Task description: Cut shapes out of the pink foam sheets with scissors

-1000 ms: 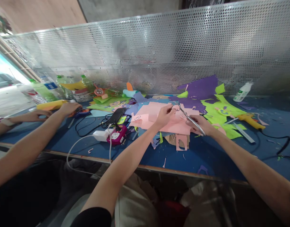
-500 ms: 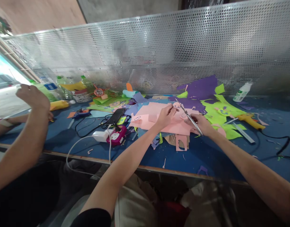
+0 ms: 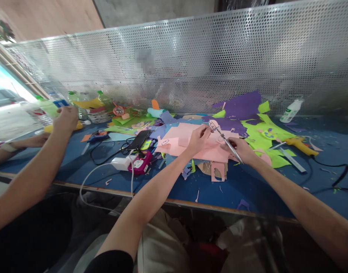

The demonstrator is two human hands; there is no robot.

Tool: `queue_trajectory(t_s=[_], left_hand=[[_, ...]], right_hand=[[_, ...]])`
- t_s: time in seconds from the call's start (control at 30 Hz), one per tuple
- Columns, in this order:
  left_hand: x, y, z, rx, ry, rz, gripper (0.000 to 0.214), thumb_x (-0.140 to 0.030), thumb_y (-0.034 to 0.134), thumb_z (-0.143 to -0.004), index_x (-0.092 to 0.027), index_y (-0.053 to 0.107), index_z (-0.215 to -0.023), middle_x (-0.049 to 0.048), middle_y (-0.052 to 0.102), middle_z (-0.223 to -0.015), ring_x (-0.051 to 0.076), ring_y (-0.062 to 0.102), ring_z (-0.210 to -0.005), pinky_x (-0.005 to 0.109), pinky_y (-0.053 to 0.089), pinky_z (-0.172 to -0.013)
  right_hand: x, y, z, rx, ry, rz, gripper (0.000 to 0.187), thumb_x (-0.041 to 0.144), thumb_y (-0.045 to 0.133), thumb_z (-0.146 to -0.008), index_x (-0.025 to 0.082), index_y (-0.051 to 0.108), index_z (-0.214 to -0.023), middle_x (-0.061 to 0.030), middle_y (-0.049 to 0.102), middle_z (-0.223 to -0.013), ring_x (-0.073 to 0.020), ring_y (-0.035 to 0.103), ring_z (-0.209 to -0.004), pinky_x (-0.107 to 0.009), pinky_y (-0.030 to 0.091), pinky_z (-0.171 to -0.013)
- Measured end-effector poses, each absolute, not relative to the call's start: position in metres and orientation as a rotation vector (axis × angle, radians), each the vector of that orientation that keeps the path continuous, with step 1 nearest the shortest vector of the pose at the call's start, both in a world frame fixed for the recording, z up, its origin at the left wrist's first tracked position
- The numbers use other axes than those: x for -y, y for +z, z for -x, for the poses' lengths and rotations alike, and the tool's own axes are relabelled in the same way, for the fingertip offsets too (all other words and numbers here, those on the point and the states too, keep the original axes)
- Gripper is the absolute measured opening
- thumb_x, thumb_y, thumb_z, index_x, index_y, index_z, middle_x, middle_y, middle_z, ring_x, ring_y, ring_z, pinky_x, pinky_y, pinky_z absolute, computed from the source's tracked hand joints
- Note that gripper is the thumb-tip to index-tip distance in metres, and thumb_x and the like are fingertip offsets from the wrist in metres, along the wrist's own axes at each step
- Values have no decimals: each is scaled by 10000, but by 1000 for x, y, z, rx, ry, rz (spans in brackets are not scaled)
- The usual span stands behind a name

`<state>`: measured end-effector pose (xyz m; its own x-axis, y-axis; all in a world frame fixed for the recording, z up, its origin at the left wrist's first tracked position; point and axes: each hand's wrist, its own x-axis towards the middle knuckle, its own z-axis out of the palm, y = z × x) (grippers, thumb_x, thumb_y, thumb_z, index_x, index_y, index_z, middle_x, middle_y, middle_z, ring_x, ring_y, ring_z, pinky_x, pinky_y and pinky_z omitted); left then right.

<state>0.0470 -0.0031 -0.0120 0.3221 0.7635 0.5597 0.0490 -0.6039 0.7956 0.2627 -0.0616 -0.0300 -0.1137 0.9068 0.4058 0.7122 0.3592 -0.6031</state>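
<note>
While left fingers (image 3: pixel 203 130) pinch pink cutout (image 3: pixel 214 123) | right fingers (image 3: pixel 236 142) clamp scissors (image 3: pixel 232 149) | pointing away-left, long axis diagonal

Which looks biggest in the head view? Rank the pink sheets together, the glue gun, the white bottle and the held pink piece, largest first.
1. Pink sheets, together
2. Glue gun and white bottle: too alike to rank
3. Held pink piece

Left hand (image 3: pixel 197 139) (pinch grip) near curled right hand (image 3: pixel 243 149)
</note>
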Motion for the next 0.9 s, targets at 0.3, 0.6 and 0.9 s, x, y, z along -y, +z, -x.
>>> queue_trajectory(t_s=[0.3,0.6,0.9], left_hand=[[3,-12,-46,-715,1334,-1944,362,-465,501,-1003,-168,614,-829,-22,500,-631,119,475,-639,256,385,-644],[13,-4,-47,-773,1321,-2052,312,-406,521,-991,-176,640,-818,-9,541,-665,130,484,-651,272,355,-652],[16,-6,-48,-820,1308,-2079,300,-404,520,-989,-174,666,-866,-14,519,-656,125,454,-628,269,321,-623]], right_hand=[[64,-38,-266,1747,1061,1203,432,634,649,-813,214,580,-887,66,431,-620,-98,407,-464,-247,356,-442],[66,-35,-267,1760,1140,1181,475,666,646,-802,243,579,-1005,91,377,-590,-99,406,-419,-241,374,-408],[66,-37,-268,1743,1158,1174,449,643,649,-816,254,580,-1028,94,369,-590,-91,403,-398,-232,372,-389]])
